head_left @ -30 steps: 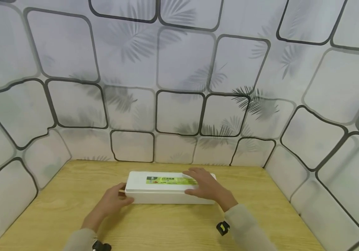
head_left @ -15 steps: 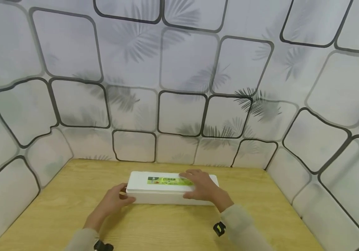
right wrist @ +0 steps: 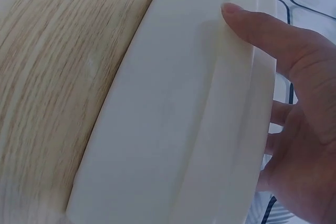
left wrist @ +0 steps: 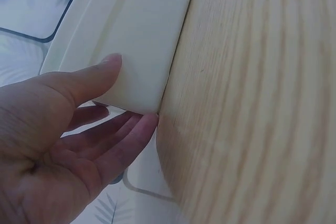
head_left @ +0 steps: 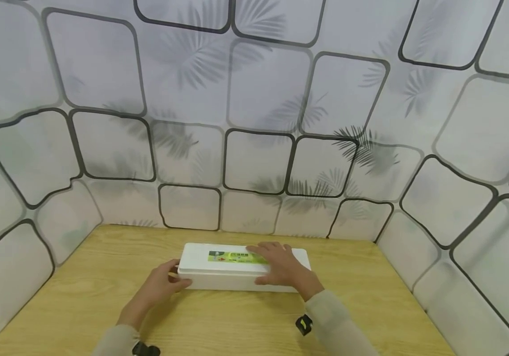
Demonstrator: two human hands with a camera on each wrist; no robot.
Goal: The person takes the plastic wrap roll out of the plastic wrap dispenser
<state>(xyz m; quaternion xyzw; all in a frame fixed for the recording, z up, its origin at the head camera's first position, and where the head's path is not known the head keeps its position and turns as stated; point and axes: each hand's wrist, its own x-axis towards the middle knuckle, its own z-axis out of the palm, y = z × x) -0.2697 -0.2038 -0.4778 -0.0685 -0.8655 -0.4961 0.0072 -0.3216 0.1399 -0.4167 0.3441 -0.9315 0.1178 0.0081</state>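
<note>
A long white lidded box (head_left: 241, 283) lies on the wooden table, its lid (head_left: 194, 257) on top with a green and yellow label (head_left: 232, 256). My left hand (head_left: 161, 286) grips the box's left end. In the left wrist view its thumb (left wrist: 107, 69) lies against the front face, and its fingers (left wrist: 126, 142) reach round the end and bottom corner. Over the right part of the lid my right hand (head_left: 282, 267) spreads its fingers, covering part of the label. The right wrist view shows its thumb (right wrist: 239, 19) at the lid's front edge; the other fingertips are hidden behind the lid.
The light wooden table (head_left: 218, 321) extends around the box. Patterned white cloth walls (head_left: 254, 163) stand behind and on both sides. A small black device (head_left: 304, 324) is on the right wrist, another black device (head_left: 146, 349) on the left.
My right hand has slid left along the lid, over more of the label. The left hand stays at the box's left end, and the box lies still on the table.
</note>
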